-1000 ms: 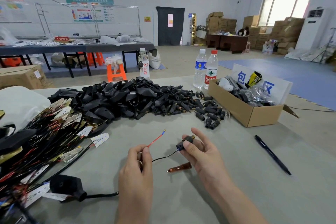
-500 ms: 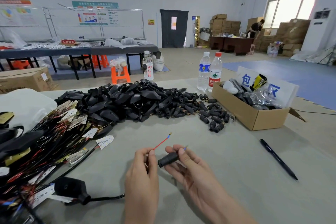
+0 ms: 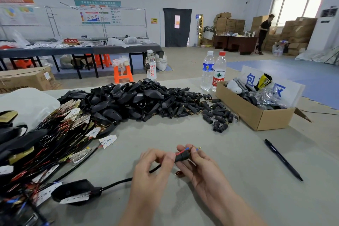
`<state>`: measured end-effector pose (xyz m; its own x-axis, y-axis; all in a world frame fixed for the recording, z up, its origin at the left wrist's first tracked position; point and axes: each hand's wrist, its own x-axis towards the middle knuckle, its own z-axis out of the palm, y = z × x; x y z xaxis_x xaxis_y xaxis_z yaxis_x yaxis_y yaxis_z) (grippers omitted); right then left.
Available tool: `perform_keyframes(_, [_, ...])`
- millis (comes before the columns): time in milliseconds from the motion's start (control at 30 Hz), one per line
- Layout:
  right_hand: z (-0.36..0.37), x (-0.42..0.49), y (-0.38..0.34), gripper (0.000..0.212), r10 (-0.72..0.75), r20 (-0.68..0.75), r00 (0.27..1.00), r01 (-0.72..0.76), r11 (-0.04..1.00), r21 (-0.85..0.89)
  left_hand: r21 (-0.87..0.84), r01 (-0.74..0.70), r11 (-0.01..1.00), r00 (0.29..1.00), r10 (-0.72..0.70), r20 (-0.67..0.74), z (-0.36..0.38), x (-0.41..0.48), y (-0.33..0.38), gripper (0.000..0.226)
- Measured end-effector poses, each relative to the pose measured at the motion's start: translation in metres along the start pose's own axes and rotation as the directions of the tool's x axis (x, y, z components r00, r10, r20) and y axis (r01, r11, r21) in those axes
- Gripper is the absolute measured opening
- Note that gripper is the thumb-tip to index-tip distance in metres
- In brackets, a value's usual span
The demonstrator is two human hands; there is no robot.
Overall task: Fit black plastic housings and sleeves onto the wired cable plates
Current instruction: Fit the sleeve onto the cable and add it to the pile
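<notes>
My right hand (image 3: pixel 203 170) pinches a small black sleeve (image 3: pixel 181 157) just above the table, and thin red and blue wire ends stick out past its far end. My left hand (image 3: pixel 152 169) pinches the black cable (image 3: pixel 117 182) right behind the sleeve. That cable runs left to a black housing (image 3: pixel 73 191) lying on a white plate. A heap of black housings (image 3: pixel 124 101) and loose sleeves (image 3: pixel 207 108) lies farther back. Wired cable plates (image 3: pixel 51 139) are piled at the left.
A cardboard box (image 3: pixel 256 115) of packed parts stands at the right, with two water bottles (image 3: pixel 212 71) behind it and a third bottle (image 3: pixel 151 66) farther left. A black pen (image 3: pixel 283 159) lies right of my hands. A small copper piece (image 3: pixel 178 173) lies under my right hand.
The sleeve has slid along the wires: the red wire, free and sticking up before, now runs through it with the blue one. My hands have come closer together.
</notes>
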<state>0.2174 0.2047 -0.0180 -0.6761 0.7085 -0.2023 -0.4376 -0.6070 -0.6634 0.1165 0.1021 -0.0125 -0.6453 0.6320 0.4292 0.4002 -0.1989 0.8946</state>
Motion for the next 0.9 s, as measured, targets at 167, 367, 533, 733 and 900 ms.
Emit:
perform_keyframes(167, [-0.0015, 0.0027, -0.0052, 0.017, -0.01, -0.044, 0.999, 0.015, 0.993, 0.114, -0.262, 0.177, 0.949, 0.984, -0.165, 0.068, -0.004, 0.0046, 0.0019, 0.036])
perform_keyframes(367, [-0.0012, -0.0002, -0.0073, 0.017, -0.001, -0.049, 0.999, 0.01, 0.983, 0.185, -0.375, 0.289, 0.881, 0.95, -0.311, 0.001, -0.0054, 0.009, -0.0056, 0.018])
perform_keyframes(533, [-0.0005, -0.0009, -0.0073, 0.017, -0.011, -0.045, 0.999, 0.02, 0.979, 0.201, -0.323, 0.277, 0.905, 0.95, -0.308, -0.048, -0.0031, 0.0096, -0.0048, 0.016])
perform_keyframes(733, [0.0011, -0.0015, -0.0078, 0.018, -0.017, -0.034, 0.999, 0.023, 0.979, 0.2, -0.282, 0.263, 0.923, 0.955, -0.291, -0.061, -0.0017, 0.0091, -0.0053, 0.014])
perform_keyframes(900, [0.0023, -0.0038, -0.0084, 0.018, -0.026, -0.021, 0.999, 0.029, 0.981, 0.19, -0.276, 0.25, 0.928, 0.957, -0.28, -0.077, -0.0014, 0.0096, -0.0055, 0.017])
